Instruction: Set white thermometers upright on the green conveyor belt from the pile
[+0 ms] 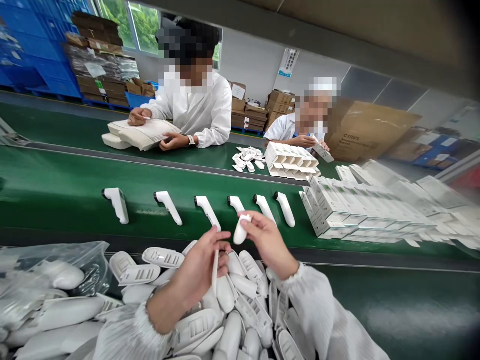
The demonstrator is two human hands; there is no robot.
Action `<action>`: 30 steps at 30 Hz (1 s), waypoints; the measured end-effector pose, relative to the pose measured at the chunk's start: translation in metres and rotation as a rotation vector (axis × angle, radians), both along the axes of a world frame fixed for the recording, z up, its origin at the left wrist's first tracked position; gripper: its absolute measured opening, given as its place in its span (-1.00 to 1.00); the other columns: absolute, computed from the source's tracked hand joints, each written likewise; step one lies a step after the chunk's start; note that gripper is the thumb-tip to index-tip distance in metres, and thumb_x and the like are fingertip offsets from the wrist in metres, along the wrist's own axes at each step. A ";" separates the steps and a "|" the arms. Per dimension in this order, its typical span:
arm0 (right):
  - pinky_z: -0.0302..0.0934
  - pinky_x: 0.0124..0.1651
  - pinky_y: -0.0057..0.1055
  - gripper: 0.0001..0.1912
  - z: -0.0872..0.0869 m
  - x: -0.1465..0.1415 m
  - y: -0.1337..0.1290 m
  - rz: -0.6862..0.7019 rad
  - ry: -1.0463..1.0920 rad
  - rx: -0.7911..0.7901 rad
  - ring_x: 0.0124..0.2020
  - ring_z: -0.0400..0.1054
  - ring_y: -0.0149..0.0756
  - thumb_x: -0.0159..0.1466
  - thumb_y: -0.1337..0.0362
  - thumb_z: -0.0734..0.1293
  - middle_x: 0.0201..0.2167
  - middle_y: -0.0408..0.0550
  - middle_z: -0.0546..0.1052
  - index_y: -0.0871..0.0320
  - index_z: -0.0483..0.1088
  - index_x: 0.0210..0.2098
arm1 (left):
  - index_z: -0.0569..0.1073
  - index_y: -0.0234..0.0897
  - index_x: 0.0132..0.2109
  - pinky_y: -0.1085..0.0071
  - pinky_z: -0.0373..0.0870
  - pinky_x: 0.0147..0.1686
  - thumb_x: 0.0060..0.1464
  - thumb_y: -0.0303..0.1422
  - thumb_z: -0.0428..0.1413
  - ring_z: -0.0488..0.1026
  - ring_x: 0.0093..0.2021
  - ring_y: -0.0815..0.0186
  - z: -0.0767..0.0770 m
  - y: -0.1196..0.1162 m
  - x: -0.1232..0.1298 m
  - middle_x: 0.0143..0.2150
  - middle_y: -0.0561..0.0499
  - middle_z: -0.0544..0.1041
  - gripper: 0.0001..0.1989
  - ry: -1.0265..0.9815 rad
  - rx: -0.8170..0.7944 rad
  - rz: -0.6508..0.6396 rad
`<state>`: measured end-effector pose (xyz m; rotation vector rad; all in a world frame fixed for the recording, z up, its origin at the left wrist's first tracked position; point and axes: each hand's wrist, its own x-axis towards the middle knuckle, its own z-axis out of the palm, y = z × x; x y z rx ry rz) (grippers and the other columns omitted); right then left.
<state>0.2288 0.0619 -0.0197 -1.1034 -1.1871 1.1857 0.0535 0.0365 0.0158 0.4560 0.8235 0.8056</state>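
Observation:
My right hand pinches a small white plastic cover between thumb and fingers, above the belt's near edge. Just left of it, my left hand has its fingers curled around another white plastic cover, seen edge-on. Both hands are over a heap of loose white plastic covers, some showing slotted inner sides. Beyond my hands, several white gun-shaped thermometers lie in a row on the green conveyor belt. My right hand partly overlaps the nearer ones.
A clear plastic bag lies at left among the covers. Open white boxes are stacked at right on the belt. Across it, one co-worker handles a stack of white pieces; another holds a box near small white parts.

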 end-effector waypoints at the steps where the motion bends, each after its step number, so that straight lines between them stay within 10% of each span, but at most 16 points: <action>1: 0.29 -0.26 -0.36 -0.64 -0.003 0.014 0.007 -0.033 -0.128 0.035 -0.35 0.35 -0.27 0.25 0.05 0.40 -0.33 -0.11 0.47 0.10 0.49 -0.05 | 0.47 -0.28 -0.08 0.56 0.26 -0.54 0.07 -0.28 0.14 0.21 -0.45 0.44 0.000 0.000 -0.002 -0.30 0.03 0.32 -0.72 -0.008 0.033 0.039; 4: 0.26 -0.13 -0.30 -0.71 -0.012 0.049 0.025 -0.069 -0.596 0.145 -0.29 0.33 -0.24 0.29 0.16 0.36 -0.24 -0.07 0.47 0.08 0.52 -0.03 | 0.49 -0.23 0.02 0.56 0.34 -0.31 -0.14 -0.52 0.14 0.27 -0.26 0.40 0.002 0.000 -0.006 -0.17 0.02 0.32 -0.52 -0.006 0.177 0.124; 9: 0.23 0.02 -0.25 -0.55 -0.031 0.052 0.036 -0.092 -1.167 0.157 -0.06 0.36 -0.10 0.34 0.36 0.34 -0.08 0.06 0.48 0.18 0.32 0.21 | 0.51 -0.17 0.00 0.54 0.32 -0.23 -0.06 -0.38 0.31 0.30 -0.23 0.41 0.003 0.000 -0.005 -0.22 0.08 0.34 -0.58 0.100 0.310 0.230; 14: 0.25 -0.02 -0.22 -0.73 -0.035 0.046 0.044 -0.139 -1.489 0.111 -0.11 0.36 -0.02 0.43 0.24 0.30 -0.17 0.18 0.48 0.34 0.43 -0.02 | 0.53 -0.24 -0.16 0.47 0.35 0.02 -0.17 -0.37 0.40 0.39 -0.14 0.40 0.005 0.005 -0.003 -0.26 0.10 0.44 -0.64 0.125 0.252 0.394; 19: 0.19 0.09 -0.12 -0.66 -0.007 0.041 0.035 -0.227 -1.254 0.272 0.09 0.24 0.08 0.39 0.15 0.36 -0.01 0.19 0.44 0.25 0.44 0.05 | 0.52 -0.25 -0.22 0.36 0.32 0.15 -0.16 -0.37 0.40 0.42 0.03 0.29 0.005 0.004 -0.002 -0.21 0.06 0.50 -0.68 0.089 0.264 0.430; 23: 0.29 -0.12 -0.36 -0.67 0.023 0.010 0.010 0.229 -0.617 0.375 -0.08 0.38 -0.19 0.38 0.13 0.34 -0.09 -0.05 0.51 0.09 0.42 0.09 | 0.48 -0.23 -0.21 0.39 0.36 0.02 -0.10 -0.28 0.36 0.46 -0.09 0.29 0.005 0.003 -0.004 -0.25 0.06 0.51 -0.69 0.238 0.406 0.357; 26: 0.27 -0.22 -0.42 -0.78 0.025 -0.002 0.005 0.370 -0.415 0.249 -0.29 0.41 -0.30 0.37 0.19 0.33 -0.29 -0.15 0.54 0.11 0.47 -0.04 | 0.46 -0.18 -0.13 0.37 0.37 -0.09 0.03 -0.18 0.26 0.45 -0.09 0.22 0.008 0.008 -0.019 -0.13 -0.01 0.51 -0.71 0.635 0.637 0.215; 30: 0.25 -0.20 -0.41 -0.90 0.002 0.013 0.019 0.126 -0.613 0.126 -0.29 0.41 -0.28 0.31 0.34 0.34 -0.26 -0.11 0.53 0.16 0.46 -0.18 | 0.38 -0.12 0.16 0.20 0.33 -0.09 0.13 -0.07 0.11 0.32 0.13 -0.06 0.009 0.017 -0.050 0.18 -0.10 0.40 -0.52 1.371 0.952 -0.111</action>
